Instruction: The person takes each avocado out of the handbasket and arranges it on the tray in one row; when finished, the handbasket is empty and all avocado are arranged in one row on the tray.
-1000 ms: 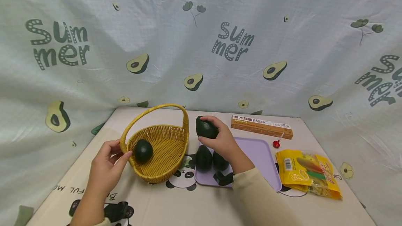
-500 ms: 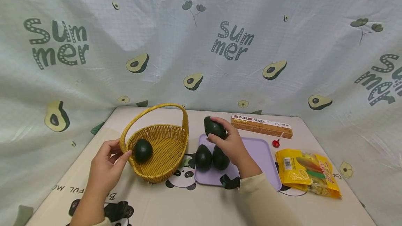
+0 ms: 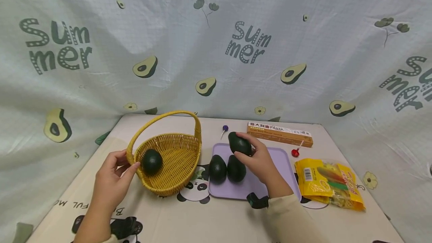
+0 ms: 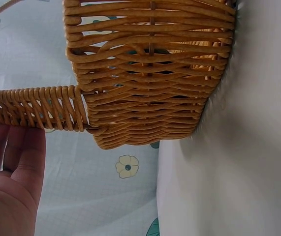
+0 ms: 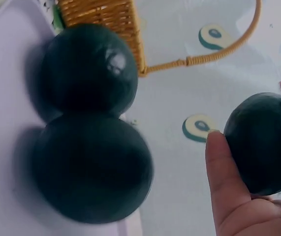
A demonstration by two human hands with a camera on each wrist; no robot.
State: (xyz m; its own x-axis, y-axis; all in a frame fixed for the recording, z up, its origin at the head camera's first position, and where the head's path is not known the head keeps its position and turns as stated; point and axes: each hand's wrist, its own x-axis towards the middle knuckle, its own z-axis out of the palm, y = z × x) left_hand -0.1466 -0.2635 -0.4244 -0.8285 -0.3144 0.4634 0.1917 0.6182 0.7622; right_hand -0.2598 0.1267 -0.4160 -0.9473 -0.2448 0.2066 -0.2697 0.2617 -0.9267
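My left hand (image 3: 114,178) pinches the lower left end of the handle of a yellow wicker basket (image 3: 182,168). In the left wrist view, the thumb and fingers lie on opposite sides of the woven handle (image 4: 37,108). Inside the basket, against its left wall, rests one dark green avocado (image 3: 152,162). My right hand (image 3: 258,158) grips another avocado (image 3: 239,144) above the purple tray (image 3: 273,156); the right wrist view shows this avocado (image 5: 263,142) between thumb and fingers. Two avocados, one at left (image 3: 217,169) and one at right (image 3: 236,168), sit side by side on the tray.
Behind the tray are a purple lollipop (image 3: 225,128) and a long pasta box (image 3: 280,134). A red lollipop (image 3: 295,152) and a yellow snack bag (image 3: 330,185) lie to the right. A printed cloth (image 3: 216,48) hangs along the table's back edge.
My right hand has moved right and slightly down with its avocado, from beside the basket to over the tray. The purple lollipop has come into view. The left hand keeps its hold.
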